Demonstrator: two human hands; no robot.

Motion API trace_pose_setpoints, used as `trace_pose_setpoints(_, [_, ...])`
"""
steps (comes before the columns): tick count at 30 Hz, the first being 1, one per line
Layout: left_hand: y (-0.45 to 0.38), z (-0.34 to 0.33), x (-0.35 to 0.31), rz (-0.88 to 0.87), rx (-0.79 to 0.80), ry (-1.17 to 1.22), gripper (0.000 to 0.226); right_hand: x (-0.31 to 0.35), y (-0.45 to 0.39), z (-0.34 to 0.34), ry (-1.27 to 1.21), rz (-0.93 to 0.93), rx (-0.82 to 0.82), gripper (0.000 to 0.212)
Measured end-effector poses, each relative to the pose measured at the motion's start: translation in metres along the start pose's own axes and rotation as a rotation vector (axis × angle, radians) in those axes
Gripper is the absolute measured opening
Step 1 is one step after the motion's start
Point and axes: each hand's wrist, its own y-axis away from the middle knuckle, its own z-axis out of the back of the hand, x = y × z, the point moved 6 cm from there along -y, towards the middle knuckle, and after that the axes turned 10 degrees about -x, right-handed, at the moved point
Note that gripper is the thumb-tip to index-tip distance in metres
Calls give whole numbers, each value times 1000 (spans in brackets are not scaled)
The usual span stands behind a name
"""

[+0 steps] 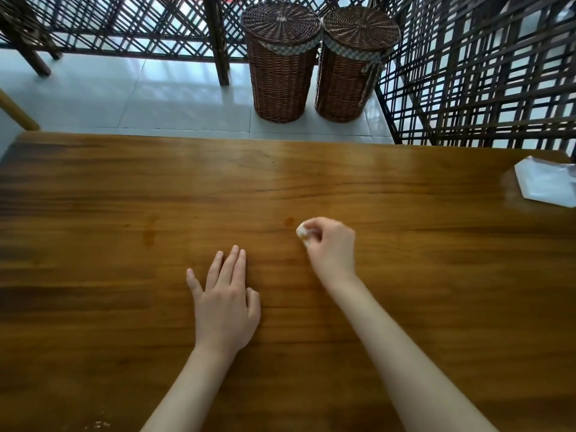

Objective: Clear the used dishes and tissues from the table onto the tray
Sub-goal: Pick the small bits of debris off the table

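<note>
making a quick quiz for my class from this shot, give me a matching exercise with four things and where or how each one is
Things:
1. left hand
2. right hand
3. wicker baskets
4. white wrapper

States:
A. on the floor beyond the table, lids on
B. flat on the wooden table, fingers straight
C. at the table's right edge
D. pinching a crumpled tissue beside an orange stain

Pairs: 1-B, 2-D, 3-A, 4-C

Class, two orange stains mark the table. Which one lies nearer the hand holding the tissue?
The small round stain, just left of the right hand pinching the tissue. The other stain is a longer smear far to the left.
</note>
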Motion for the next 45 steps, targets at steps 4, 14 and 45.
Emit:
trace_pose_setpoints(4, [-1, 2, 0, 10, 24, 23, 58, 2, -39, -5, 8, -10, 9, 21])
trace_pose_setpoints(14, [-1, 5, -1, 29, 18, 42, 57, 20, -43, -42, 234, 185, 137, 29])
trace_pose_setpoints(45, [3, -4, 4, -39, 79, -1, 60, -5, 56, 0, 214, 34, -45, 20])
